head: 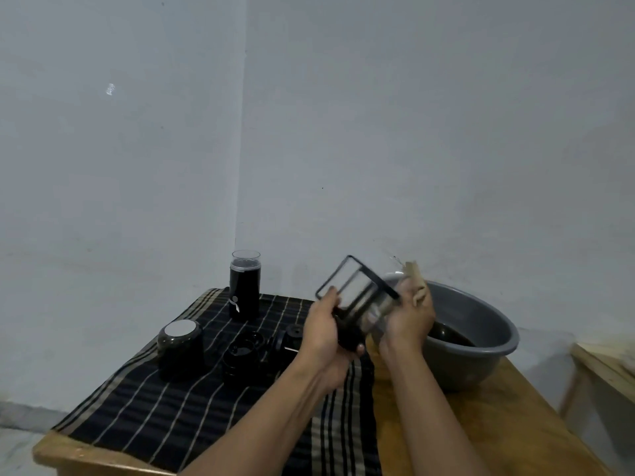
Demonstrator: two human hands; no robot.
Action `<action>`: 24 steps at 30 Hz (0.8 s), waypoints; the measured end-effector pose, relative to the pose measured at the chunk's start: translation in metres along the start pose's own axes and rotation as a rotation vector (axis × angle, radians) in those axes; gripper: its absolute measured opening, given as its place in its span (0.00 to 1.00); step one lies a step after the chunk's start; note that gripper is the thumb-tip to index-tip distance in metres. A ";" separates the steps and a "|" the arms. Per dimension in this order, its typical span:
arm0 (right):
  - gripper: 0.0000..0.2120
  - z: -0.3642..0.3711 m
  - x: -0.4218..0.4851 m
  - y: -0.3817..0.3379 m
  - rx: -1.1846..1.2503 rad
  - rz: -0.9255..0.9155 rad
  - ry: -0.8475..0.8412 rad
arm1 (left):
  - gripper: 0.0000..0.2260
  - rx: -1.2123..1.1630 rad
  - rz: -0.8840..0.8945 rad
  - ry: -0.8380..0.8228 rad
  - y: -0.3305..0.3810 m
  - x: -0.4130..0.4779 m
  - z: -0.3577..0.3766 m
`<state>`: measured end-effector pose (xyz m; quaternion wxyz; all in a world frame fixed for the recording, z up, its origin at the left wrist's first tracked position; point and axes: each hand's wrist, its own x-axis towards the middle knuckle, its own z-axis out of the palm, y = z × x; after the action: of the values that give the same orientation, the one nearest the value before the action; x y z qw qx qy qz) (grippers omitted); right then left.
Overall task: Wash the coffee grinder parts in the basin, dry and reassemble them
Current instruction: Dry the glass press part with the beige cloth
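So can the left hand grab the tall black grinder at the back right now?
Probably not yet: the left hand grips the clear container, so it is full. The tall grinder itself stands unblocked on the striped cloth.

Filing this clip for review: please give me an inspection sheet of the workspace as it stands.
Surface: wooden table, its left part under a striped cloth.
Job's things: grey basin with dark water at right; see-through grinder part held up just left of it; black grinder upright at the cloth's back; dark jar and black round parts on the cloth.
Clutter: nothing seen.
Grips: left hand grips the part's black end; right hand holds a beige rag beside it.
Cables: nothing seen.
Surroundings: bare pale wall; second wooden table at far right.
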<state>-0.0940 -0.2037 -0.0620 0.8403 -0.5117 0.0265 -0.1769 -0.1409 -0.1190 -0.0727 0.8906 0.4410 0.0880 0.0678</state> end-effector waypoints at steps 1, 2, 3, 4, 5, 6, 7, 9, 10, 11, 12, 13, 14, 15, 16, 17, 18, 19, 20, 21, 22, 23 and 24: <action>0.13 0.000 0.002 -0.003 0.135 0.205 -0.029 | 0.13 0.012 -0.036 -0.054 0.001 -0.004 0.006; 0.23 -0.002 0.002 -0.003 0.171 0.341 -0.067 | 0.15 0.038 -0.080 -0.091 0.004 -0.005 0.011; 0.29 -0.005 0.001 -0.003 0.174 0.385 -0.091 | 0.17 0.049 -0.142 -0.116 0.006 -0.004 0.014; 0.32 -0.007 0.000 -0.004 0.164 0.381 -0.105 | 0.19 0.038 -0.211 -0.138 0.010 -0.002 0.014; 0.34 -0.010 0.000 -0.005 0.171 0.349 -0.114 | 0.20 0.025 -0.282 -0.160 0.014 0.002 0.010; 0.36 -0.014 0.003 -0.007 0.206 0.338 -0.166 | 0.21 0.026 -0.341 -0.180 0.019 0.006 0.005; 0.38 -0.019 0.005 -0.014 0.235 0.340 -0.221 | 0.22 0.052 -0.392 -0.205 0.023 0.009 -0.001; 0.38 -0.028 0.008 -0.024 0.194 0.365 -0.346 | 0.19 0.137 -0.442 -0.233 0.025 0.014 -0.015; 0.38 -0.030 0.009 -0.025 0.146 0.357 -0.399 | 0.18 0.185 -0.437 -0.217 0.024 0.015 -0.019; 0.37 -0.031 0.009 -0.025 0.080 0.328 -0.429 | 0.17 0.204 -0.410 -0.167 0.022 0.017 -0.020; 0.36 -0.031 0.009 -0.023 0.007 0.291 -0.418 | 0.16 0.198 -0.349 -0.095 0.020 0.021 -0.021; 0.35 -0.030 0.007 -0.020 -0.047 0.246 -0.379 | 0.14 0.175 -0.265 -0.011 0.018 0.025 -0.022; 0.36 -0.028 0.004 -0.017 -0.079 0.214 -0.337 | 0.12 0.143 -0.177 0.083 0.017 0.030 -0.022; 0.35 -0.026 -0.002 -0.015 -0.111 0.196 -0.291 | 0.12 0.115 -0.089 0.172 0.017 0.034 -0.022; 0.32 -0.024 -0.009 -0.014 -0.146 0.170 -0.251 | 0.12 0.137 0.007 0.244 0.019 0.038 -0.024; 0.27 -0.020 -0.018 -0.014 -0.177 0.124 -0.206 | 0.12 0.211 0.108 0.293 0.020 0.040 -0.026; 0.23 -0.016 -0.026 -0.015 -0.194 0.049 -0.155 | 0.13 0.299 0.217 0.314 0.019 0.042 -0.029; 0.22 -0.013 -0.034 -0.017 -0.215 -0.046 -0.097 | 0.13 0.380 0.340 0.308 0.017 0.042 -0.033; 0.23 -0.011 -0.036 -0.018 -0.245 -0.168 -0.037 | 0.11 0.448 0.471 0.278 0.015 0.042 -0.038; 0.23 -0.010 -0.038 -0.023 -0.277 -0.298 -0.003 | 0.09 0.512 0.605 0.236 0.013 0.040 -0.042; 0.21 -0.009 -0.035 -0.026 -0.311 -0.423 -0.004 | 0.06 0.595 0.731 0.192 0.012 0.039 -0.047; 0.18 -0.009 -0.031 -0.030 -0.359 -0.523 -0.052 | 0.06 0.705 0.834 0.151 0.012 0.039 -0.051; 0.16 -0.009 -0.025 -0.031 -0.440 -0.606 -0.134 | 0.07 0.827 0.911 0.122 0.011 0.039 -0.053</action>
<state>-0.1278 -0.2157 -0.0429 0.6196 -0.6751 -0.1435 -0.3738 -0.1147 -0.0635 -0.0989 0.5210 0.7383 -0.0393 0.4265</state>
